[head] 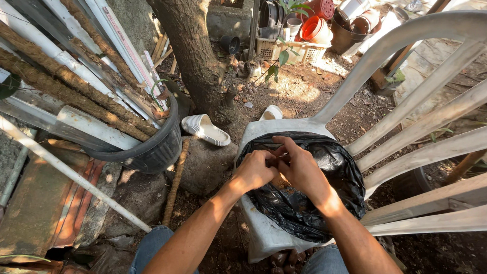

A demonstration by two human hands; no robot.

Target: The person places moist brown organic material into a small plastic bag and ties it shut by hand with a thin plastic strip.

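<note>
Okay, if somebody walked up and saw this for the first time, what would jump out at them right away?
First, the left hand and right hand meeting at centre, fingers pinching something small over a black plastic bag that sits on the seat of a white plastic chair. Next, the tree trunk straight ahead, with a white sandal at its foot and a black pot of poles to the left.

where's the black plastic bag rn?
Head view, centre-right: the black plastic bag sits on the white plastic chair seat, directly under the left hand and right hand.
</note>
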